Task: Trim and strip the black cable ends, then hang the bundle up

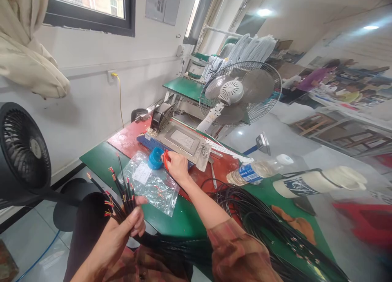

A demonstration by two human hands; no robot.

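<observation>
My left hand [130,225] is closed round a bundle of black cables [122,198]. Their ends fan out upward, showing short red and yellowish wires. Over the table, my right hand [177,166] pinches a black cable [175,180] that trails back along my forearm. Red wire ends [165,157] stick out from those fingers, right beside a small round blue tub [156,158]. Whether the wires touch the tub's inside I cannot tell. Under the tub lies a clear plastic bag [162,192] with a white label and small reddish bits.
Behind my right hand stands a blue-based machine with a metal tray [183,141] and a small blower [162,116]. A coil of black cables [241,208], a water bottle [251,172] and a white flask [315,182] are at right. Fans stand left [24,147] and beyond the table [235,90].
</observation>
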